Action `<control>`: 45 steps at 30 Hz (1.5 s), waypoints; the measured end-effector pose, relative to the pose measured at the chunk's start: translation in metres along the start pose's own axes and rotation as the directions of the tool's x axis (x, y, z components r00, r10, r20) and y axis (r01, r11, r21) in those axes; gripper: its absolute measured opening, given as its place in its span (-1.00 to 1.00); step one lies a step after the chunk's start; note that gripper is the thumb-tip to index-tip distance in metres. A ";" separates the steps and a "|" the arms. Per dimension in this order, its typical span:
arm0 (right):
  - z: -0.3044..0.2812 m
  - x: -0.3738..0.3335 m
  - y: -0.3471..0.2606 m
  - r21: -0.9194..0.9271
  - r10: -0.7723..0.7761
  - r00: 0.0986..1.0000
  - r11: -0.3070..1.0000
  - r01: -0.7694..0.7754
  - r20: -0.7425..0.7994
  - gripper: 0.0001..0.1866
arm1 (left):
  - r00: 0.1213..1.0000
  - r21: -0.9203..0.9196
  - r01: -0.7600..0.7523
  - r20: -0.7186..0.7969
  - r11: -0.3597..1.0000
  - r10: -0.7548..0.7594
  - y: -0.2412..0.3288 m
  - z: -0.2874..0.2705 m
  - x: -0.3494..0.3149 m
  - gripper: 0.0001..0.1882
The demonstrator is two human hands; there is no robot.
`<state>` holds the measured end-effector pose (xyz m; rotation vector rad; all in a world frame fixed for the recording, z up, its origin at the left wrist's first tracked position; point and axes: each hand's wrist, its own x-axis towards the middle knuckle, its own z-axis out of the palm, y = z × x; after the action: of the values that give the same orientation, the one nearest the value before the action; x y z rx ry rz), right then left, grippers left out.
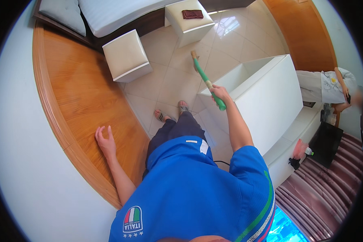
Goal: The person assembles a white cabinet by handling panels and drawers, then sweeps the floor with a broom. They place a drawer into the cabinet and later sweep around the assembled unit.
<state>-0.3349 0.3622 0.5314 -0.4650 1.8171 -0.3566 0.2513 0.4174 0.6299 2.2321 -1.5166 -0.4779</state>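
My right hand (219, 93) is wrapped around the green handle of a broom (203, 75), with the grip end sticking out below my fist. The broom slants away from me over the tiled floor, and its tan far end is small and hard to make out. Beside this hand stands a white box-like cabinet (266, 94) with an open hollow top. My left hand (105, 141) hangs at my left with its fingers apart and nothing in it. Behind it is an orange-brown wood panel (80, 86); whether the hand touches the panel I cannot tell.
Two cream-topped stools (125, 56) stand ahead, the farther one bearing a folded dark red cloth (192, 14). Beyond them is a bed (117, 16). At right another person (324, 86) stands behind the cabinet. A low white unit (288, 151) holds a dark screen (326, 143).
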 end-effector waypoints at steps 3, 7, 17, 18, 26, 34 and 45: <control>0.008 -0.027 -0.019 0.010 -0.013 0.995 1.000 0.012 0.100 -0.31 | 1.000 0.021 0.001 0.008 1.000 -0.001 -0.004 0.007 0.005 -0.55; 0.045 0.012 -0.042 0.081 -0.022 0.951 0.997 -0.003 0.307 -0.30 | 0.997 0.055 0.050 0.048 0.997 -0.053 0.006 0.007 0.012 -0.54; -0.023 0.179 -0.046 0.129 0.024 0.898 0.988 -0.089 0.439 -0.73 | 0.952 0.332 0.212 0.142 0.919 -0.271 0.039 0.006 0.000 -0.50; -0.049 0.186 -0.051 0.103 0.064 0.904 0.988 -0.118 0.424 -0.75 | 0.941 0.355 0.231 0.154 0.906 -0.300 0.048 0.011 0.002 -0.50; -0.213 0.193 -0.076 0.171 0.133 0.975 0.972 -0.164 0.180 -0.74 | 0.934 0.325 0.170 0.247 0.930 -0.257 0.152 0.076 0.045 -0.48; -0.218 0.096 -0.091 0.117 0.063 0.998 0.991 -0.066 0.029 -0.33 | 0.915 0.282 0.085 0.357 0.956 -0.186 0.206 0.116 0.060 -0.49; -0.205 0.139 -0.024 -0.010 0.191 0.953 0.981 -0.194 0.234 -0.62 | 0.892 0.206 -0.114 0.451 0.972 0.009 0.234 0.138 0.108 -0.52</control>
<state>-0.5631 0.2752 0.4845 -0.3030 1.6122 -0.1712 0.0353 0.2203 0.6230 2.3424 -1.9528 -0.8907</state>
